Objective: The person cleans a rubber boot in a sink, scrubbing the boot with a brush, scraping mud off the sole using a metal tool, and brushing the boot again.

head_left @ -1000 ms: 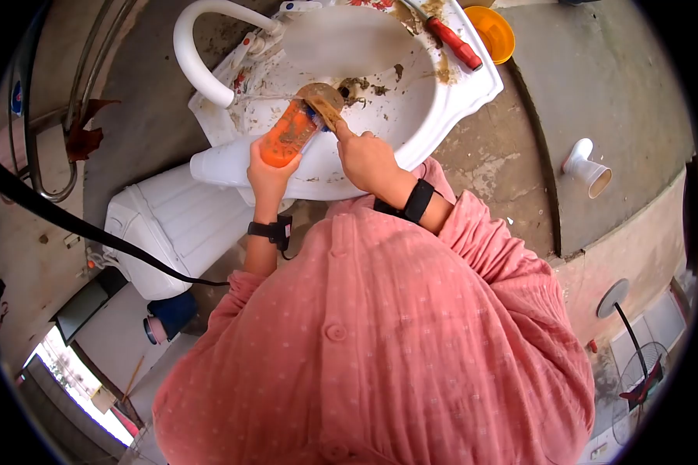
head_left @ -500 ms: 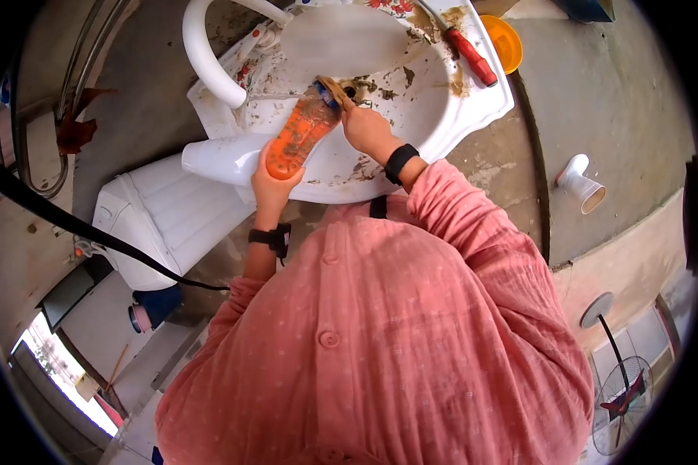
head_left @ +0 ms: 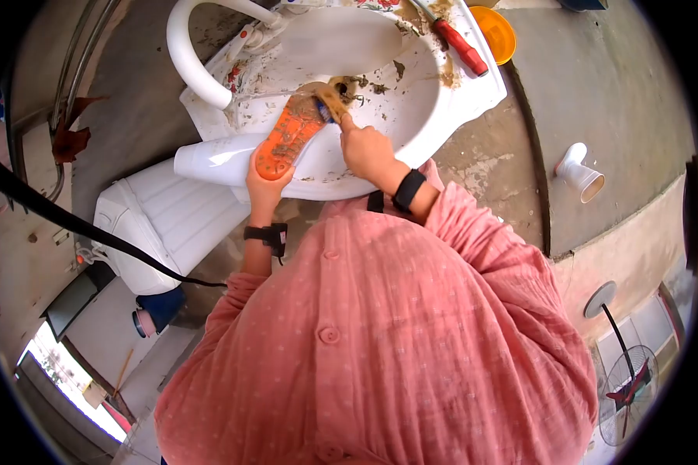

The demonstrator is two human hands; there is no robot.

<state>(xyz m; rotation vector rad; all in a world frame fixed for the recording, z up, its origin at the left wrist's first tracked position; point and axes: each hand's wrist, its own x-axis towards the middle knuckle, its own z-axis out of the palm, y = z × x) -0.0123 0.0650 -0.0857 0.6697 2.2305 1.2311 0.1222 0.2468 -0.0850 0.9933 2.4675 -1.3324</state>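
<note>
My left hand is wrapped round the heel end of a boot with an orange sole, whose white shaft points left. Mud clings to the sole. In my right hand is a brush with a wooden back and blue bristles, which touch the sole near its front end. Both hands are over a white washbasin spattered with mud and bits of leaf. A thin stream of water runs from the white curved spout toward the sole.
A red-handled tool lies on the basin's right rim, beside an orange bowl. Another white boot lies on the floor at right. A white ribbed appliance stands left below the basin. A fan is at lower right.
The brush has shifted slightly on the front part of the sole, and the sole's tilt differs a little. The view has swayed right and back. Both hands keep their hold.
</note>
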